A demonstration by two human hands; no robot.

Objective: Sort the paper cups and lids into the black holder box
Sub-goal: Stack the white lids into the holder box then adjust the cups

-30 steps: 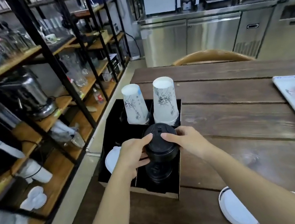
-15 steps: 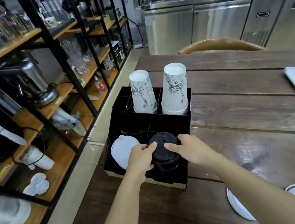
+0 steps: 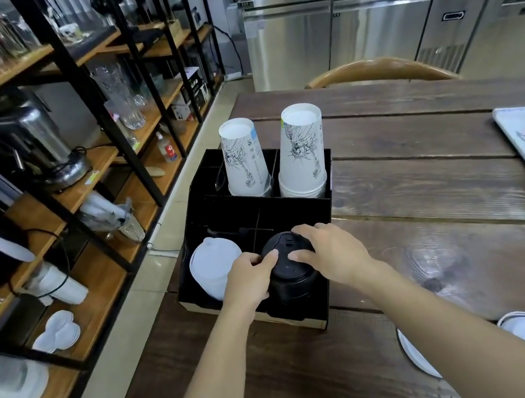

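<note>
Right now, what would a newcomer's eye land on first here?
Both hands, left hand and right hand, gripping a stack of black lids in the near right compartment of the black holder box. Behind them, two stacks of upside-down printed paper cups stand in the back compartments. White lids fill the near left compartment.

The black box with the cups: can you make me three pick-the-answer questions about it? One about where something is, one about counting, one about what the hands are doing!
1. Where are the white lids in the black holder box?
A. front left slot
B. back right slot
C. on top of a cup

2. How many stacks of paper cups stand in the box?
A. one
B. two
C. four

3. What are the hands doing?
A. resting flat on the table
B. both gripping the black lids
C. lifting a cup

Answers: 1 A, they sit left of the black lids. 2 B, a left stack and a right stack. 3 B, the left hand and right hand clasp its sides.
</note>
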